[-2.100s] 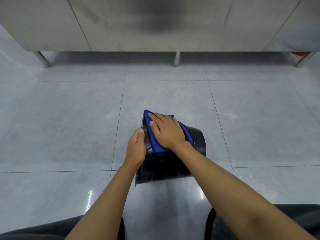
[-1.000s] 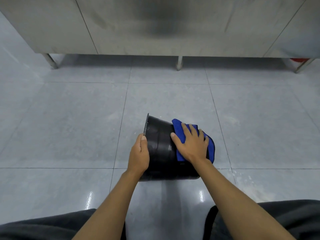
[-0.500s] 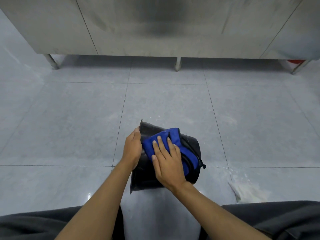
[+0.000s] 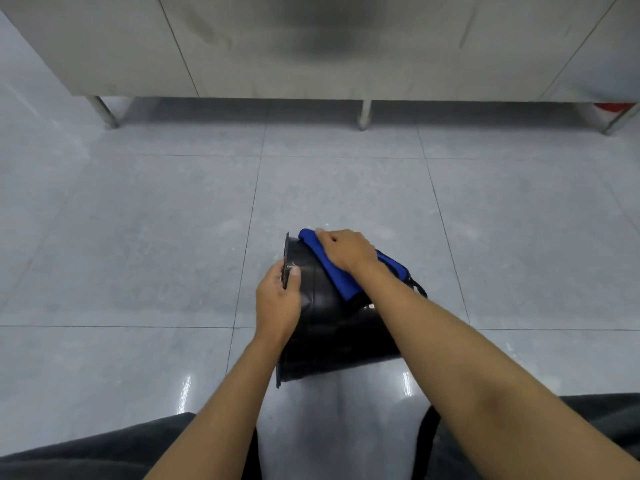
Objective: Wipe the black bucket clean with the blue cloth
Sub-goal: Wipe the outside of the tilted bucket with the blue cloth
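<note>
The black bucket [image 4: 332, 327] lies on its side on the tiled floor, its open rim turned to the left. My left hand [image 4: 278, 301] grips that rim, thumb on the outer wall and fingers over the edge. The blue cloth [image 4: 334, 271] is draped over the bucket's upper far side. My right hand [image 4: 346, 251] presses down on the cloth near the rim, fingers curled over it. A thin black handle [image 4: 417, 287] sticks out at the bucket's right end. The bucket's inside is hidden.
A stainless steel cabinet [image 4: 311, 46] on short legs [image 4: 364, 114] runs across the far side. A red object [image 4: 614, 106] peeks from under its right end. Grey floor tiles [image 4: 138, 237] surround the bucket. My dark-trousered knees [image 4: 104, 452] fill the bottom corners.
My right hand slid the cloth from the near upper side up and away to the far side by the rim. The left hand kept its hold on the rim.
</note>
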